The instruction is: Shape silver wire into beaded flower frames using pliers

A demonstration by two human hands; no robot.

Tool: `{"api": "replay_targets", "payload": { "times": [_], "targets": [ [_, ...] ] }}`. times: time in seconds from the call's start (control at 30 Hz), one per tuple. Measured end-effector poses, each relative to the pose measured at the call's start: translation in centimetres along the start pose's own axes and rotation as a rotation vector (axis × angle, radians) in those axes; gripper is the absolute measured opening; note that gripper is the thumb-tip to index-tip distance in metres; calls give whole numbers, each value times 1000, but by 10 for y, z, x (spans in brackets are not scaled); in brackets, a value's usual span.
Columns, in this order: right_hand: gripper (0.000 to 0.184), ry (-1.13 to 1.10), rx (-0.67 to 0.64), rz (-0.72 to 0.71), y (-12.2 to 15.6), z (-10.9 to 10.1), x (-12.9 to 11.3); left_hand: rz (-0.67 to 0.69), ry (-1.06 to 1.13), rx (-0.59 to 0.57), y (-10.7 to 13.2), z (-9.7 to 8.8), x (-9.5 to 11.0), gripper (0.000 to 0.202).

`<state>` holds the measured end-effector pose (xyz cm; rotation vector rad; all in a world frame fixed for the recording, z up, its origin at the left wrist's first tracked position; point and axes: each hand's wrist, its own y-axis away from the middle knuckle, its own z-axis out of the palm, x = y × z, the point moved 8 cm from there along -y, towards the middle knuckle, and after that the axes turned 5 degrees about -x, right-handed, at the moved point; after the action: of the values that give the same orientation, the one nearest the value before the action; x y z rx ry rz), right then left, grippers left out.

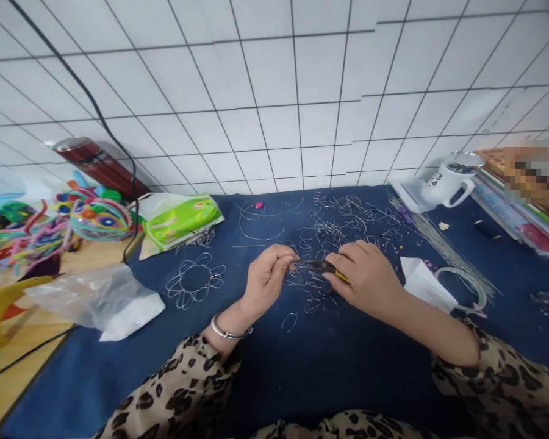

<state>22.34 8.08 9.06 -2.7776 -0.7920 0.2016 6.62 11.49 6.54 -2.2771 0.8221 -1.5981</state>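
My left hand (268,277) is closed in a pinch on a thin wire, most of it hidden by the fingertips. Wrapped in my right hand (368,274) is a pair of pliers (318,266) with yellow handles, its dark jaws pointing left and meeting my left fingertips. Below and behind the pliers, bent wire pieces (332,230) lie scattered on the dark blue cloth (274,378). To the left rests a flower-shaped wire frame (196,280) with looped petals. A small wire loop (290,321) lies nearer to me.
At left are a plastic bag (96,299), a green tissue pack (183,221), a yellow glue gun (4,308), colourful craft pieces and a red flask (96,163). Right: straight wires (452,247), white paper (423,283), a clear coil (478,286), a white mug (452,180) and books (516,213). A tiled wall stands behind.
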Motion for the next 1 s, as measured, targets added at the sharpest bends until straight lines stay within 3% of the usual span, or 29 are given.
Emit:
{"api": "replay_targets", "payload": {
  "times": [0.2, 0.57, 1.0],
  "targets": [
    [28, 64, 32, -9, 0, -7, -4, 41, -23, -27, -1, 2, 4, 14],
    [26, 105, 57, -52, 0, -7, -11, -2, -2, -21, 2, 3, 2, 14],
    [28, -64, 31, -63, -1, 4, -5, -26, -20, -29, 2, 3, 0, 16]
  ]
}}
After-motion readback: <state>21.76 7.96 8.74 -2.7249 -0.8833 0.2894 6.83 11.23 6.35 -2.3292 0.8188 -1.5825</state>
